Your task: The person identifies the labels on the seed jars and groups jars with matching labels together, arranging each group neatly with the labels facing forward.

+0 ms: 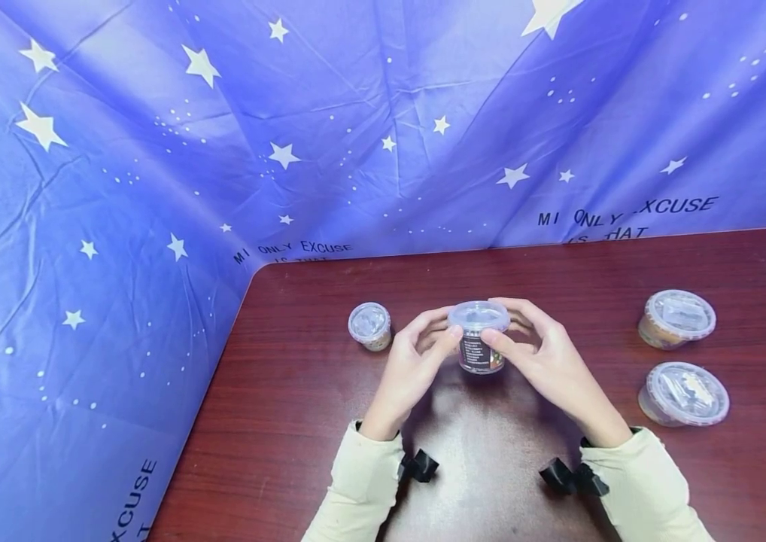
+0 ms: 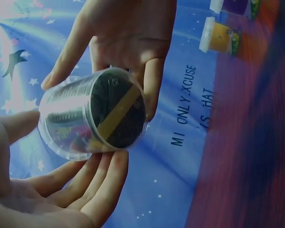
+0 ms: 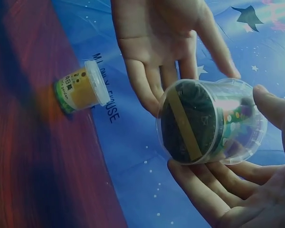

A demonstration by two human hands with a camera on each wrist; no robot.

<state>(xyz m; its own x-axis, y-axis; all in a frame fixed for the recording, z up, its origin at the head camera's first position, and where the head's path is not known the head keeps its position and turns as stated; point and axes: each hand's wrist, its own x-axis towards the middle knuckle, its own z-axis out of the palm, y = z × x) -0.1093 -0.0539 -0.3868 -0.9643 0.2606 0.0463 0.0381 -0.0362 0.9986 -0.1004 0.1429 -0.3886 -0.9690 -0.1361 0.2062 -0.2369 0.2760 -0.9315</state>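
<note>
Star-printed fabric meets the bench at its far edge; left hand and right hand grip a plastic tub, its label print illegible, open bench rightward.

I'm squinting at the held cup: its fine print is too small for me to read! On its far side, it hides fingertips of the left hand and right hand from my head view. In the left wrist view, a purple cup is cut off by the picture's edge.
</note>
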